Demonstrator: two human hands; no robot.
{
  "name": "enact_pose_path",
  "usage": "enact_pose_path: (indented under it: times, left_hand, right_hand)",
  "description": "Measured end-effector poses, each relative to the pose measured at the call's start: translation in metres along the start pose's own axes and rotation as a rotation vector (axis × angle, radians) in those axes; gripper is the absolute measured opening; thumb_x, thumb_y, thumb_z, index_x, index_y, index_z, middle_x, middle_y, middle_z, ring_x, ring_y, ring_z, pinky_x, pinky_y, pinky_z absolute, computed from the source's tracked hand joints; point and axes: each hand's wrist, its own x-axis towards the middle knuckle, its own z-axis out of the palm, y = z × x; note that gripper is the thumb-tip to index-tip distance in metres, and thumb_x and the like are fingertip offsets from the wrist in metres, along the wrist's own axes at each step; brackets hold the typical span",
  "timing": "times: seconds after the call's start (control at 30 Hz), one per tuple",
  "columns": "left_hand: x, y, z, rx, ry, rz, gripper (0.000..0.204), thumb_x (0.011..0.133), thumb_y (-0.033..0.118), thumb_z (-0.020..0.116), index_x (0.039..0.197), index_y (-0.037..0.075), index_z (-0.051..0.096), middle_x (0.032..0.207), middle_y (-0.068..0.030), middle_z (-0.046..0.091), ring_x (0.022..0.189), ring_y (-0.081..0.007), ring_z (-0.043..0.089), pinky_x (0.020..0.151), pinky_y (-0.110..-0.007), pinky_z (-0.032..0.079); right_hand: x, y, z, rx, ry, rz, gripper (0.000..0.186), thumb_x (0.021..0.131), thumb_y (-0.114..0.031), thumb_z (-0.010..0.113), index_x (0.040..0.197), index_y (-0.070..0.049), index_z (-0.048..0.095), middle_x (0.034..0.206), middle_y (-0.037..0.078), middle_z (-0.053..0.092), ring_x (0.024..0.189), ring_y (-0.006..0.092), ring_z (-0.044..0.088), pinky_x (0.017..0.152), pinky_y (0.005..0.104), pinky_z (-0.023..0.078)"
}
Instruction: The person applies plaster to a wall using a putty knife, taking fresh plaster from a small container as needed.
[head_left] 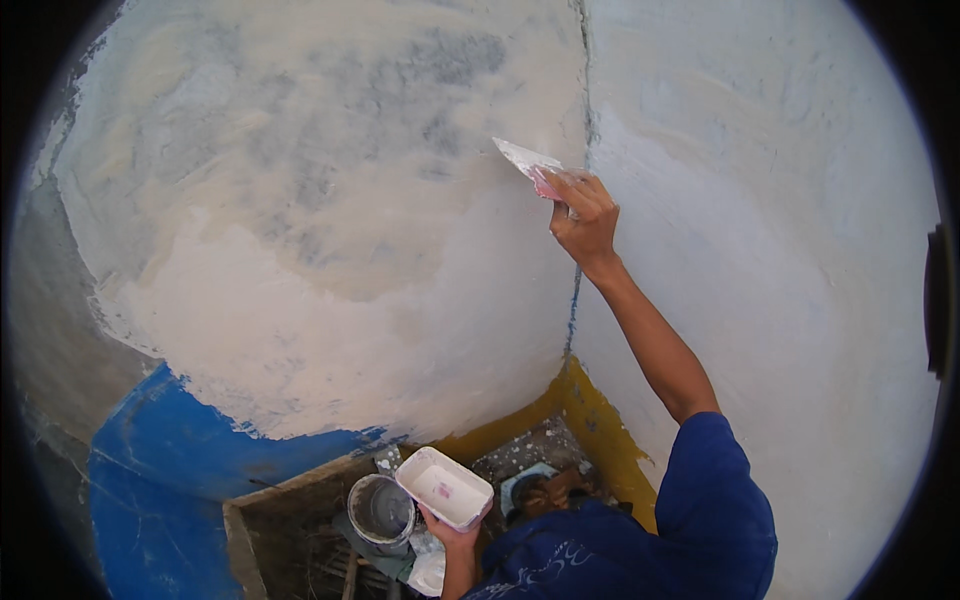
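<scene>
My right hand (588, 218) is raised against the left wall close to the corner. Its fingers are closed around the pinkish handle of a putty knife (525, 158), whose pale, smeared blade points up and left at the wall (400, 220). Fresh-looking off-white filler covers much of this surface, with grey patches showing through higher up. Low in the view, my left hand (452, 535) grips a white rectangular plastic tub (432, 478) from below. A thin pale layer and a pinkish mark show inside it.
A grey-smeared bucket (382, 512) stands beside the tub. Under it are a crumpled white bag (428, 568) and debris inside a wooden-edged space. Blue paint (180, 480) covers the lower left wall, and yellow paint (605, 425) lines the corner's base. The right wall (740, 270) is pale.
</scene>
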Motion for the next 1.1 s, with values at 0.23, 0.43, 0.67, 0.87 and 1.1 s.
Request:
enact_pose_path:
  times: [0.23, 0.43, 0.67, 0.87, 1.1]
  left_hand:
    - [0.001, 0.001, 0.005, 0.007, -0.020, -0.005, 0.064, 0.093, 0.056, 0.043, 0.140, 0.013, 0.042, 0.135, -0.0102, 0.053, 0.122, -0.0353, 0.052, 0.102, -0.057, 0.041]
    - [-0.002, 0.000, 0.014, 0.004, -0.061, -0.030, 0.065, 0.093, 0.057, 0.044, 0.141, 0.012, 0.040, 0.135, -0.0105, 0.052, 0.122, -0.0353, 0.052, 0.102, -0.056, 0.041]
    - [0.007, -0.002, 0.000, 0.018, -0.011, -0.024, 0.065, 0.093, 0.058, 0.043, 0.140, 0.013, 0.041, 0.135, -0.0091, 0.052, 0.122, -0.0349, 0.052, 0.102, -0.057, 0.041]
    - [0.005, 0.001, 0.008, 0.002, -0.040, -0.038, 0.064, 0.093, 0.058, 0.043, 0.139, 0.013, 0.043, 0.135, -0.0092, 0.053, 0.122, -0.0345, 0.053, 0.102, -0.057, 0.041]
    - [0.013, 0.003, 0.000, -0.021, 0.024, -0.002, 0.064, 0.092, 0.057, 0.044, 0.139, 0.013, 0.043, 0.134, -0.0094, 0.053, 0.121, -0.0350, 0.053, 0.100, -0.058, 0.042]
  right_hand:
    - [0.042, 0.002, 0.017, -0.186, 0.110, 0.032, 0.050, 0.065, 0.006, 0.065, 0.111, -0.012, 0.070, 0.100, 0.005, 0.071, 0.085, 0.0264, 0.065, 0.067, 0.0339, 0.054]
    - [-0.014, -0.051, 0.015, 0.107, -0.092, 0.068, 0.048, 0.062, 0.005, 0.065, 0.107, -0.010, 0.071, 0.096, 0.008, 0.071, 0.084, 0.0271, 0.065, 0.065, 0.0342, 0.054]
    - [0.044, -0.030, 0.030, -0.190, 0.214, 0.215, 0.044, 0.067, 0.001, 0.066, 0.109, -0.009, 0.069, 0.097, 0.008, 0.067, 0.086, 0.0255, 0.063, 0.062, 0.0370, 0.053]
    - [-0.001, -0.084, 0.036, 0.097, 0.001, 0.138, 0.042, 0.065, 0.000, 0.068, 0.105, -0.009, 0.070, 0.099, 0.008, 0.066, 0.087, 0.0255, 0.063, 0.061, 0.0356, 0.053]
    - [0.061, -0.007, 0.019, -0.081, 0.302, 0.298, 0.035, 0.071, 0.002, 0.065, 0.102, -0.012, 0.073, 0.089, 0.004, 0.070, 0.079, 0.0253, 0.063, 0.067, 0.0351, 0.051]
